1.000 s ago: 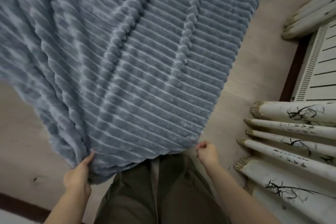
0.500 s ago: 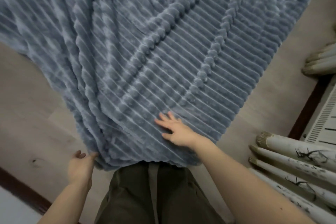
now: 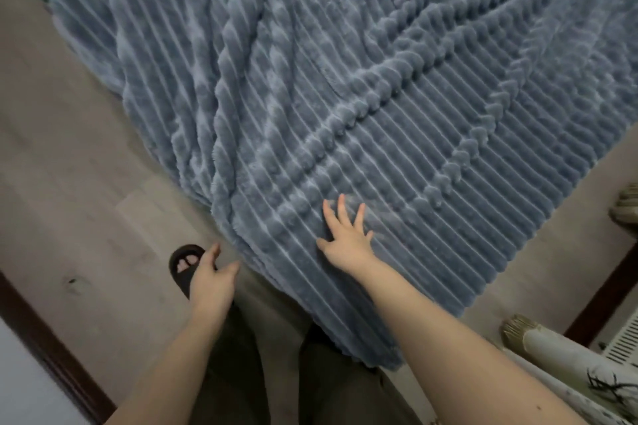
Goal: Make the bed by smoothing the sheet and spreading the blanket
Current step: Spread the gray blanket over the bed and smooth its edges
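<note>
A grey-blue ribbed plush blanket [image 3: 345, 97] fills most of the view, with raised folds running across it and its near edge hanging down over my legs. My right hand [image 3: 347, 240] lies flat on the blanket near that edge, fingers spread. My left hand [image 3: 212, 278] hovers open just left of the blanket's bunched lower-left corner, apart from the fabric. The sheet and the bed are hidden under the blanket.
Pale wood floor [image 3: 69, 183] lies to the left and right. My foot in a black slipper [image 3: 184, 266] stands by my left hand. Rolled scrolls [image 3: 566, 359] and a white vented panel [image 3: 625, 338] sit at the lower right. A dark baseboard [image 3: 45, 345] runs lower left.
Both hands let go of the blanket's near edge. My right hand moved onto the blanket and lies flat; my left hand opened beside the corner. The view shifted, revealing the slipper.
</note>
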Tool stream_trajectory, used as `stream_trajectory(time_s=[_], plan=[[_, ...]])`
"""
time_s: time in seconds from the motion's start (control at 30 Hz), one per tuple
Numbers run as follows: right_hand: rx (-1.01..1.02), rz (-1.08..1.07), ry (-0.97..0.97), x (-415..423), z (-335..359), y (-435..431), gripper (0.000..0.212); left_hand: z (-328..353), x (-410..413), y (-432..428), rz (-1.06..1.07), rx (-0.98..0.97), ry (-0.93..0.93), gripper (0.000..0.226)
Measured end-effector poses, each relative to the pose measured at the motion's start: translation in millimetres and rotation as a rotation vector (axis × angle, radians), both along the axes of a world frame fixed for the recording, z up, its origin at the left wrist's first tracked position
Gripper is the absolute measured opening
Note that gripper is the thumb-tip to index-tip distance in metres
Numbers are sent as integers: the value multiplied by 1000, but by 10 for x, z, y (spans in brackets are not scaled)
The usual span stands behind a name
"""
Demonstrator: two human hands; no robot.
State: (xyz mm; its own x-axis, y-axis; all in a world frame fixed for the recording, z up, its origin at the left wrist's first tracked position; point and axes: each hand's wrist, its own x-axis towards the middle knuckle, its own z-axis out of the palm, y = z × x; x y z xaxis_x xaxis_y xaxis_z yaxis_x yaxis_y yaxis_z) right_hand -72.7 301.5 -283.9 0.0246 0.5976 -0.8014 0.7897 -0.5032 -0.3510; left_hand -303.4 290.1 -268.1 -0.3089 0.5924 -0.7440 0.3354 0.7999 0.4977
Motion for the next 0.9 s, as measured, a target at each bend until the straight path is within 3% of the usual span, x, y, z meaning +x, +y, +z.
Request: stream_trajectory(time_s=[0.13,0.37,0.57,0.67,0.9], plan=[[-8,45,40,-485,38,419,77,-3,-76,317,-40,57,-52,55],[45,-113,84,-1418,153,1452,79,-32,-687,1025,-140,44,-150,57],[-120,-144,-284,-2286,113,2220,79,107,-1585,1629,-187,20,-197,51],[-234,-161,-365,-2395,123,2428,76,222,-2062,1880,-217,38,-179,46],[-374,-83,-346,-2309,296,2783,41,358,-2627,2496,-213,-6,-185,41]])
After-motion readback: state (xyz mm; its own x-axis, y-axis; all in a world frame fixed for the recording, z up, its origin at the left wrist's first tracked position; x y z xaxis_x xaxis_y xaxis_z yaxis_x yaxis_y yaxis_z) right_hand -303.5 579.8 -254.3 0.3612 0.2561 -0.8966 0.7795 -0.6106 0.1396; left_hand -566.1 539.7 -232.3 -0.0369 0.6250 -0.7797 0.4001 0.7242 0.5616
